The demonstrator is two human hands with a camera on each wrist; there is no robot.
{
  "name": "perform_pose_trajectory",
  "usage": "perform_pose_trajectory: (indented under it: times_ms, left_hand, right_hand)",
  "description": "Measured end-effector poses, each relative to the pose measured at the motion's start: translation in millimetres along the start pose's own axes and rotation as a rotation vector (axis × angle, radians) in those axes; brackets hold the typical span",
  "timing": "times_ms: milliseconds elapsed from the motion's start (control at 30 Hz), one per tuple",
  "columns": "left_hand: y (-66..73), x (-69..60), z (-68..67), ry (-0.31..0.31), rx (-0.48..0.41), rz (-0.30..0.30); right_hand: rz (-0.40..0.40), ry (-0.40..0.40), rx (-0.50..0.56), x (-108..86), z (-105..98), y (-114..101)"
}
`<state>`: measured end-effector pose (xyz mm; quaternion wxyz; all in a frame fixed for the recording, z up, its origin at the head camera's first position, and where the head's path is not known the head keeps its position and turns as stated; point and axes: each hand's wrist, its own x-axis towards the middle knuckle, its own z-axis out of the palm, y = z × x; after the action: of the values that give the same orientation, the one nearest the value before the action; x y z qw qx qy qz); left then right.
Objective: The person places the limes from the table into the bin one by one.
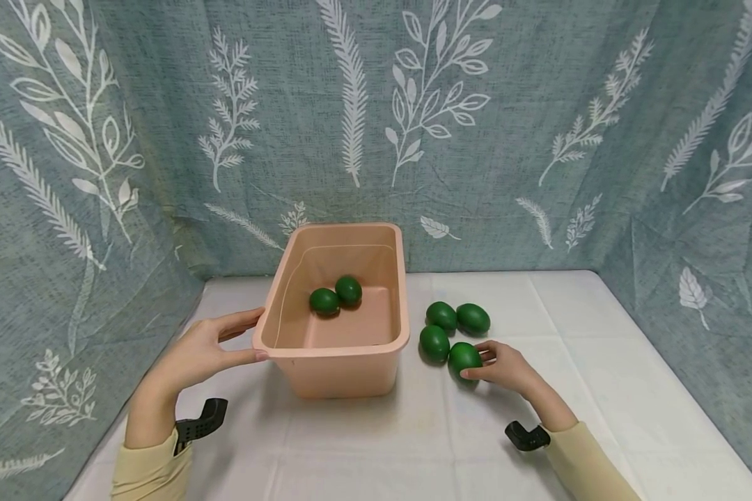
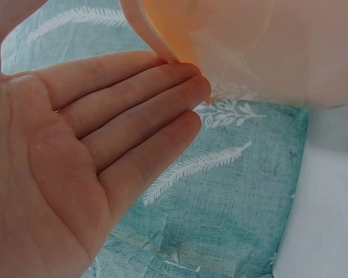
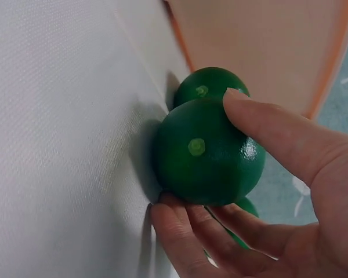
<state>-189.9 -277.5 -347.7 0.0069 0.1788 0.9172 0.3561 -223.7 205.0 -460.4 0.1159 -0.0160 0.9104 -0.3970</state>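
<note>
Right hand (image 1: 503, 367) grasped one dark green fruit (image 1: 464, 360), thumb on one side, curled fingers on the other; fruit located between 3 and 4 o'clock from the pink box (image 1: 345, 378). Could not tell whether its underside bore on the white-covered bench (image 1: 363, 452). Three similar fruits lay close to the held one: nearest fruit (image 1: 434, 344) at 10 o'clock, second fruit (image 1: 441, 316) at 11, third fruit (image 1: 473, 319) at 12. Box stood upright and contained two further pieces: an inner fruit (image 1: 324, 302) and, just beside it at its 2 o'clock, a companion fruit (image 1: 348, 289). Left hand (image 1: 203, 351) was placed between 8 and 9 o'clock of the box, touching it near the front corner; fingers straight and released, not clenched. Black wrist devices noted on the left wrist (image 1: 203, 421) and right wrist (image 1: 528, 437). Patterned blue-green curtain (image 1: 288, 139) hung beyond, at 12 o'clock.
</note>
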Motion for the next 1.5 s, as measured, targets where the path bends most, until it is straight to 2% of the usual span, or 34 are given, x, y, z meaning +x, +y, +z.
perform_pose_trajectory:
  times_ms: [533,800,1200,1500]
  left_hand:
    - [0.0,0.0,-0.6,0.005,0.014,0.014]
    - [0.4,0.2,-1.0,0.000,0.007,0.010]
    - [0.0,1.1,0.0,0.011,0.019,0.021]
    - [0.1,0.9,0.3,0.003,0.011,0.015]
  right_hand:
    - [0.024,0.024,0.076,-1.1,-2.1,0.5]
    - [-0.009,0.009,0.079,-5.6,-15.6,-6.2]
    - [-0.077,-0.006,0.096,-7.6,-52.4,-42.0]
    - [-0.151,-0.006,0.055,-1.4,-75.1,-82.7]
